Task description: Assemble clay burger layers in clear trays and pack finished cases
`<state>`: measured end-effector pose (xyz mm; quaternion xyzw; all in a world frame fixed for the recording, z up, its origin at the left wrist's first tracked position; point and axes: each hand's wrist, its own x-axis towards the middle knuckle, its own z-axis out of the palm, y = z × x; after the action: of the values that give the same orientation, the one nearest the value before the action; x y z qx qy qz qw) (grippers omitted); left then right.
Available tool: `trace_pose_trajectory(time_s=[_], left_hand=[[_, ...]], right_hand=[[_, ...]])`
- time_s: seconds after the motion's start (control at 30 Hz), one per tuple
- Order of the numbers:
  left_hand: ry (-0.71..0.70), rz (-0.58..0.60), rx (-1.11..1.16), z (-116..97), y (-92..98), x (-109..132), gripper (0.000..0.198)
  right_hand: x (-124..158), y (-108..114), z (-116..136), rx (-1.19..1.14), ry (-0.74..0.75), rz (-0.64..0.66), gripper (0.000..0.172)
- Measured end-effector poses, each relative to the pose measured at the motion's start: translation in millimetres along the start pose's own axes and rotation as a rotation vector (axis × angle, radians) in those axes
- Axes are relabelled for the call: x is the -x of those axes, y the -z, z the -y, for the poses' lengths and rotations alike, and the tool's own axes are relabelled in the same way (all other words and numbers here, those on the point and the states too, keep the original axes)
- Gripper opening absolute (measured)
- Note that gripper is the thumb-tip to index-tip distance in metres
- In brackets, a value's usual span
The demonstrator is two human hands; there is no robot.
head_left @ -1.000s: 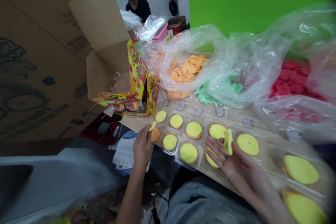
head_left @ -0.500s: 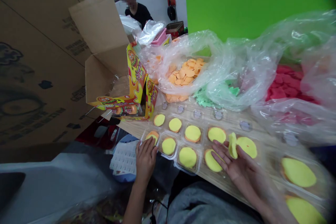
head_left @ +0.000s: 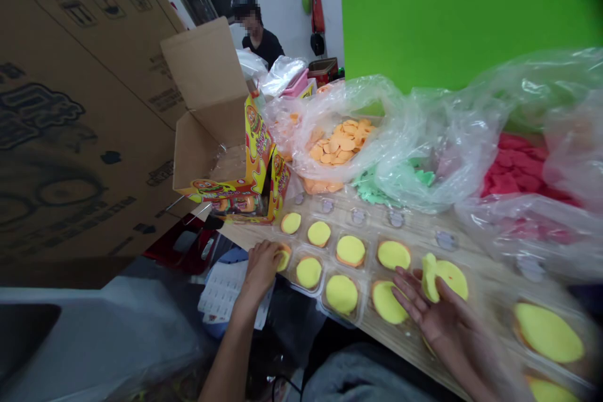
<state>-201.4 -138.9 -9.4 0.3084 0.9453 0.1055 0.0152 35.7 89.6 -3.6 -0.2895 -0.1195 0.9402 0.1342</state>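
The left hand (head_left: 262,264) rests at the near left corner of the table (head_left: 240,235), its fingers curled down on a yellow disc (head_left: 283,259) in the end cup of the tray (head_left: 321,294). It presses the disc and does not grip it. The right hand (head_left: 436,317) lies half open at the near edge, its thumb pinning a few yellow discs (head_left: 429,269) upright against the fingers. Other cups (head_left: 351,250) hold one disc each. Along the far edge lie bags of orange discs (head_left: 342,138), green pieces (head_left: 374,185) and red pieces (head_left: 516,166). A printed box (head_left: 247,166) stands at the far left corner, beside a carton (head_left: 70,107).
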Motion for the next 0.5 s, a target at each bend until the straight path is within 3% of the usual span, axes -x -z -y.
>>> trace_pose_trajectory(time_s=[0.23,0.4,0.5], left_hand=[[0.011,-0.12,0.078,7.9,-15.3,-14.0,0.017],[-0.001,-0.203,0.094,2.0,-13.4,4.7,0.026],[-0.057,-0.174,0.111,5.1,-10.9,22.5,0.028]], right_hand=[[1.5,1.3,2.2,-0.007,-0.01,-0.028,0.018],[5.5,-3.6,5.2,0.049,-0.013,-0.01,0.019],[10.4,-3.0,27.9,0.217,0.085,-0.03,0.02]])
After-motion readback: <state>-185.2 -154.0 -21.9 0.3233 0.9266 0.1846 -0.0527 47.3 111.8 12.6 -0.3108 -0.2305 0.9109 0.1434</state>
